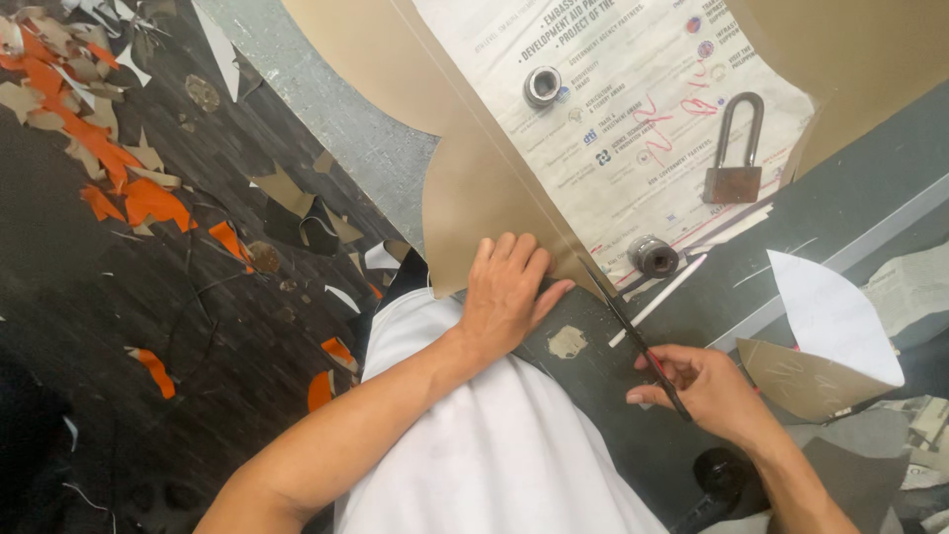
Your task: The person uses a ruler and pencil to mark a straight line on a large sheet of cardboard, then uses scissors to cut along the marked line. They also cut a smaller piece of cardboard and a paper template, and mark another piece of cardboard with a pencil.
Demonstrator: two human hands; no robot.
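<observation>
You are pressing your open left hand (507, 294) flat on the tan sheet (484, 198) at frame centre while your right hand (707, 389), gripping scissors (638, 341), is starting the cut at its lower edge; most remains uncut.

You are in a craft or cutting workshop. Left of your left hand (506, 292), the dark floor (119, 297) is littered with orange and tan offcuts (109, 158). Ahead of your hands, a padlock (736, 148) and 2 metal rings (542, 86) weigh down a printed sheet (633, 119) over tan board (484, 198). Cut pieces (825, 341) lie right of your right hand (707, 386).
</observation>
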